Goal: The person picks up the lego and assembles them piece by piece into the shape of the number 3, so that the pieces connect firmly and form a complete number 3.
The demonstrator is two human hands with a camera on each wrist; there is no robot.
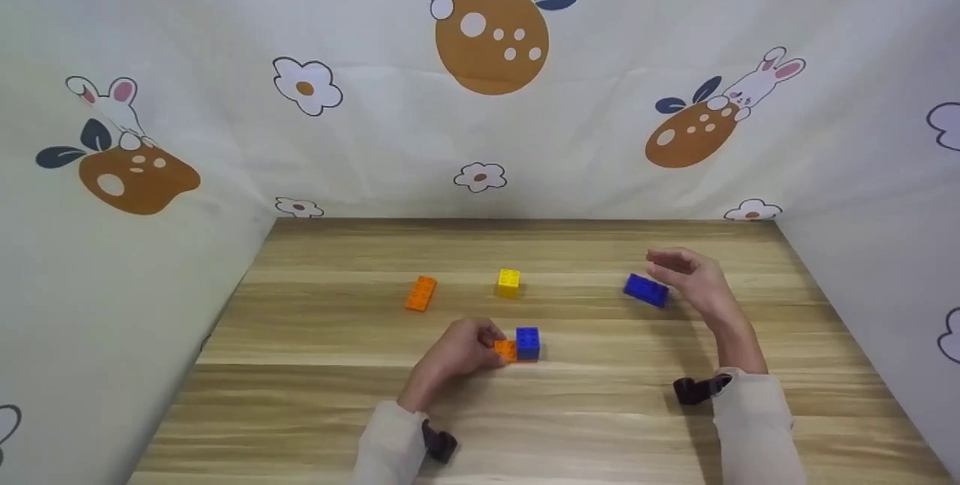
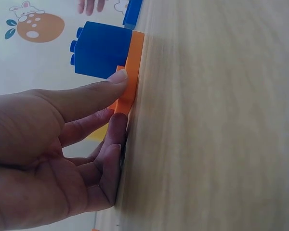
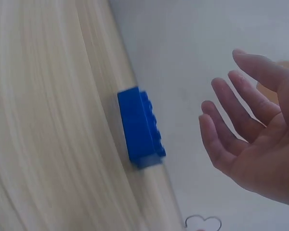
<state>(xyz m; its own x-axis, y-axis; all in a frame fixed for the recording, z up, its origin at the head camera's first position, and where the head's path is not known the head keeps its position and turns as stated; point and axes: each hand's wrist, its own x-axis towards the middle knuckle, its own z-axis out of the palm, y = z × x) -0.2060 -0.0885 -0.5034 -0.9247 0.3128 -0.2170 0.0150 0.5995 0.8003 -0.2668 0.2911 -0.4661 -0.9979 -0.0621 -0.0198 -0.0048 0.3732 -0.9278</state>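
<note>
My left hand [image 1: 463, 347] pinches the left end of a flat orange building brick [image 1: 505, 350] lying on the table. On that brick's right end stands a taller blue brick [image 1: 528, 343], its studs up. In the left wrist view, thumb and fingers grip the orange brick [image 2: 131, 82] beside the blue block [image 2: 103, 50]. My right hand [image 1: 694, 280] hovers above and right of a long blue brick [image 1: 646, 290], fingers spread and holding nothing. The right wrist view shows a gap between that hand [image 3: 255, 125] and the long blue brick [image 3: 139, 127].
A yellow brick [image 1: 508, 283] stands beyond the left hand, with a flat orange brick [image 1: 421, 293] to its left. The wooden table [image 1: 600, 410] meets a patterned cloth [image 1: 375, 147] at the back and sides.
</note>
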